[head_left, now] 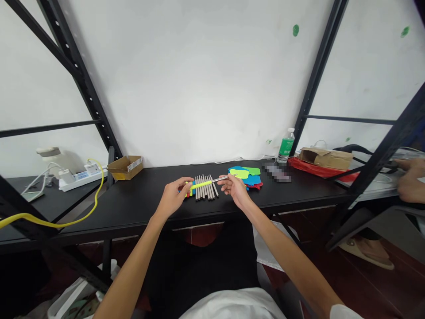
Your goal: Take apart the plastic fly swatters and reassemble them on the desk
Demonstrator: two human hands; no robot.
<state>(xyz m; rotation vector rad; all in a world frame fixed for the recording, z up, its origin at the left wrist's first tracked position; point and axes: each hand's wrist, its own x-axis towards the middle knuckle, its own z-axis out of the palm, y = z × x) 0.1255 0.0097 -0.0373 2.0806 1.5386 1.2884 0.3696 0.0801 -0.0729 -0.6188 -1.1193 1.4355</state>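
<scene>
My left hand (175,191) is closed around the bright yellow sleeve (201,184) of a thin rod, held almost level above the table. From the sleeve's right end comes a slim silver shaft (219,179), and my right hand (235,188) pinches it between thumb and fingers. Beneath the rod lies a row of several grey-brown tubes (205,191), side by side. Small coloured pieces (191,192), partly hidden by my left hand, sit at the row's left end. Just beyond my right hand is a pile of flat blue, green, yellow and red pieces (253,180).
A small open cardboard box (125,168) stands left on the black table (149,212). Farther left are a white power strip (81,177) and a yellow cable (96,201). To the right stand a water bottle (286,146) and another carton (327,157). Another person's hand (411,179) is at far right.
</scene>
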